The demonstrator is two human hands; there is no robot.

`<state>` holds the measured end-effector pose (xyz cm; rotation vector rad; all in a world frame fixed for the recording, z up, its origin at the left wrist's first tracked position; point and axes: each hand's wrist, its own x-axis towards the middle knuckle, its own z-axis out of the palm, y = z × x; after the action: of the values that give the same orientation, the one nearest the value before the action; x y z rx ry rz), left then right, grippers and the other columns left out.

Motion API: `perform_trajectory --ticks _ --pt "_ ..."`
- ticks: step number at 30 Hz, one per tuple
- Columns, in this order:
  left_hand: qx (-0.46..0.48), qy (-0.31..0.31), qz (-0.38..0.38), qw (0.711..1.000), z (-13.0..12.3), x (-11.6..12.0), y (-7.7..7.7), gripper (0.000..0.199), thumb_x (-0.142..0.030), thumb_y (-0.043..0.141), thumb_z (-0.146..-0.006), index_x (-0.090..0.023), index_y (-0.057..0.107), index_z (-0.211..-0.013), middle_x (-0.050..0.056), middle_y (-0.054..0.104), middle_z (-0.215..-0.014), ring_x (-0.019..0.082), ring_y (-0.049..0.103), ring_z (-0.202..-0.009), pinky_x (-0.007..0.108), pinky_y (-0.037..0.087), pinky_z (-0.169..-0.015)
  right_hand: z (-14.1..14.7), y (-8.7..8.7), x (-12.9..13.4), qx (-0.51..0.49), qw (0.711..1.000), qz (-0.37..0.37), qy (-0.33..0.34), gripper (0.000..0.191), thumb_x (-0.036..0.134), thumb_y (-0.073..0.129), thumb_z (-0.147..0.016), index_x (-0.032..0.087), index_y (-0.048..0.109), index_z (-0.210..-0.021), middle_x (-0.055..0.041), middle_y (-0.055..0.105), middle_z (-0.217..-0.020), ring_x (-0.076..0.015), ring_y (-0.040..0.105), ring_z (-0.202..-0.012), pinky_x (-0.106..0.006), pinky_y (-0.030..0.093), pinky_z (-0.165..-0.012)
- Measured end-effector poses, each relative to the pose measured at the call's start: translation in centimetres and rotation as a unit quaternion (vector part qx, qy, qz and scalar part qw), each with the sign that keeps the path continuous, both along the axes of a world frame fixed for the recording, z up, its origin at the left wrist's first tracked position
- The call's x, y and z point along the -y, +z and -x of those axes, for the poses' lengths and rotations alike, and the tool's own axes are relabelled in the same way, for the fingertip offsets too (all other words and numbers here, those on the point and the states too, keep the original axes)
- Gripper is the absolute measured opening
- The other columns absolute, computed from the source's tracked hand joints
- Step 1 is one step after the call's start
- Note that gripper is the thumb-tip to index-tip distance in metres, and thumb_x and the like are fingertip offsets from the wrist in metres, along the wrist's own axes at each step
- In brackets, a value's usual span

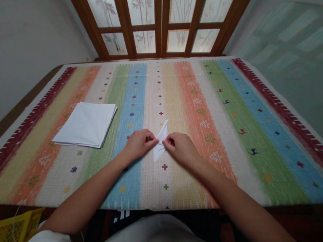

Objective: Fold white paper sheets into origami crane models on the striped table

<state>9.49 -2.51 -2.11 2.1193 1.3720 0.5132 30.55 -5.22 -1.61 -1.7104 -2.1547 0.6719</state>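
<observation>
A small folded piece of white paper (158, 152) with pointed upper and lower ends is held just above or on the striped tablecloth. My left hand (140, 144) pinches its left side between thumb and fingers. On the opposite side, my right hand (180, 146) pinches it in the same way, the two thumbs close together near the paper's middle. To the left lies a stack of square white paper sheets (87, 124), its edges slightly uneven, apart from both hands.
The table bears a striped cloth (225, 124) with small printed figures. Behind its far edge are wooden-framed paned doors (164, 20). A greenish glass panel (309, 75) is at the right. A yellow plastic crate (11, 228) sits below the table's near left corner.
</observation>
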Motion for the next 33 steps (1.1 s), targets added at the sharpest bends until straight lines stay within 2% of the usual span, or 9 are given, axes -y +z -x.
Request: perform_trajectory --ticks 6,9,11,14,17,20,26,29,33 --pt "-0.008 0.057 -0.020 0.998 -0.5 0.2 -0.4 0.020 -0.034 0.080 -0.088 -0.021 0.073 -0.075 0.004 0.074 -0.077 0.020 0.063 -0.071 0.035 0.050 -0.073 0.2 -0.2 0.1 -0.001 1.000 0.000 -0.027 0.023 0.028 0.069 -0.097 0.020 0.067 -0.076 -0.0079 0.074 -0.080 -0.0199 0.062 -0.070 -0.032 0.034 -0.063" --pt "-0.024 0.068 -0.041 0.997 -0.6 0.3 -0.4 0.019 -0.033 0.083 -0.087 -0.020 0.070 -0.083 0.002 0.070 -0.078 0.018 0.061 -0.071 0.032 0.048 -0.072 0.4 0.2 0.4 -0.008 0.999 0.006 -0.040 0.011 0.026 0.072 -0.096 0.020 0.067 -0.088 -0.0047 0.072 -0.081 -0.0185 0.061 -0.070 -0.030 0.033 -0.062" --pt "-0.039 0.049 -0.056 0.996 -0.7 0.5 -0.3 0.015 -0.031 0.080 -0.091 -0.019 0.070 -0.090 0.003 0.071 -0.085 0.018 0.062 -0.074 0.031 0.048 -0.073 0.5 0.5 0.6 0.008 0.999 0.004 -0.039 0.010 0.026 0.073 -0.097 0.020 0.066 -0.093 -0.0046 0.073 -0.084 -0.0187 0.062 -0.072 -0.030 0.032 -0.062" --pt "-0.082 -0.008 -0.076 0.994 -1.0 1.0 -0.1 0.009 -0.029 0.069 -0.100 -0.020 0.073 -0.098 0.006 0.073 -0.100 0.018 0.065 -0.080 0.031 0.048 -0.074 0.6 0.5 0.9 0.051 0.998 -0.017 -0.018 0.015 0.027 0.069 -0.101 0.019 0.066 -0.089 -0.0081 0.074 -0.091 -0.0206 0.063 -0.077 -0.031 0.031 -0.063" --pt "-0.129 -0.044 -0.081 0.987 -1.3 1.4 0.0 0.019 -0.028 0.059 -0.106 -0.022 0.077 -0.103 0.008 0.074 -0.105 0.019 0.067 -0.082 0.030 0.048 -0.071 0.4 0.3 1.0 0.049 0.998 -0.026 -0.005 0.015 0.030 0.071 -0.100 0.020 0.068 -0.089 -0.0077 0.074 -0.093 -0.0209 0.064 -0.079 -0.031 0.032 -0.064" --pt "-0.144 -0.044 -0.085 0.985 -1.5 1.7 0.0 0.023 -0.027 0.056 -0.107 -0.022 0.079 -0.105 0.009 0.074 -0.104 0.020 0.068 -0.084 0.029 0.048 -0.069 0.1 0.0 0.9 0.026 0.999 -0.021 -0.009 0.015 0.031 0.078 -0.095 0.021 0.069 -0.089 -0.0053 0.073 -0.089 -0.0201 0.063 -0.078 -0.030 0.033 -0.064" --pt "-0.109 -0.040 -0.071 0.991 -1.3 1.8 0.0 0.021 -0.026 0.058 -0.105 -0.021 0.078 -0.105 0.010 0.074 -0.106 0.022 0.069 -0.089 0.032 0.053 -0.076 -0.1 0.2 0.4 -0.015 0.999 0.007 -0.033 0.020 0.029 0.083 -0.090 0.021 0.066 -0.082 -0.0025 0.071 -0.081 -0.0178 0.060 -0.073 -0.029 0.032 -0.063" --pt "-0.058 -0.041 -0.068 0.995 -0.8 1.7 -0.1 0.017 -0.023 0.060 -0.102 -0.020 0.074 -0.111 0.008 0.073 -0.106 0.020 0.068 -0.086 0.033 0.054 -0.080 -0.2 0.3 0.4 -0.035 0.999 0.019 -0.035 0.022 0.030 0.085 -0.087 0.021 0.065 -0.087 -0.0006 0.071 -0.082 -0.0171 0.061 -0.072 -0.028 0.033 -0.062" --pt "0.017 -0.020 -0.029 0.999 -0.2 1.3 -0.2 0.040 -0.018 0.070 -0.091 -0.019 0.063 -0.130 0.005 0.072 -0.104 0.016 0.064 -0.077 0.032 0.054 -0.078 -0.3 0.2 0.5 -0.062 0.998 0.012 -0.020 0.025 0.031 0.086 -0.086 0.022 0.066 -0.097 0.0006 0.071 -0.086 -0.0167 0.062 -0.074 -0.028 0.035 -0.064"
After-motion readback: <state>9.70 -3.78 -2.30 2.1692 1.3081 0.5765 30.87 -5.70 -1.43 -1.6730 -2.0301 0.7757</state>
